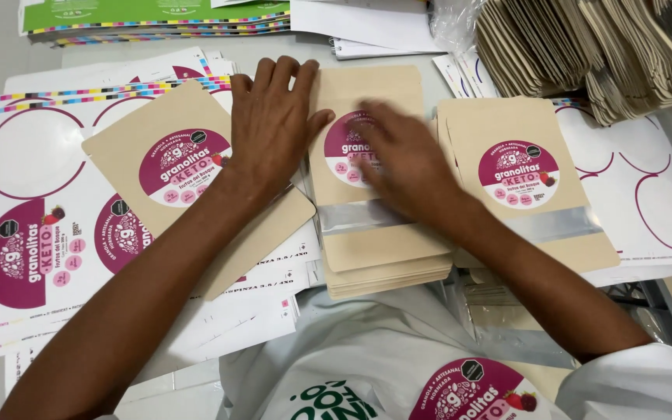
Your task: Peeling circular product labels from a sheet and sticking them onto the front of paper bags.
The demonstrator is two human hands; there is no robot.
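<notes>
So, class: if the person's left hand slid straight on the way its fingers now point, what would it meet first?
The left hand points up the table, away from the person. It would probably first cross the white printed sheets, then reach the green-topped sheet stack. Depth is hard to judge.

We've got our right hand, a bit blurred, flat on the round magenta sticker of the top kraft pouch in the middle stack, while our left hand lies open, palm down, just beside it, on a labelled pouch over the sticker sheets.
</notes>
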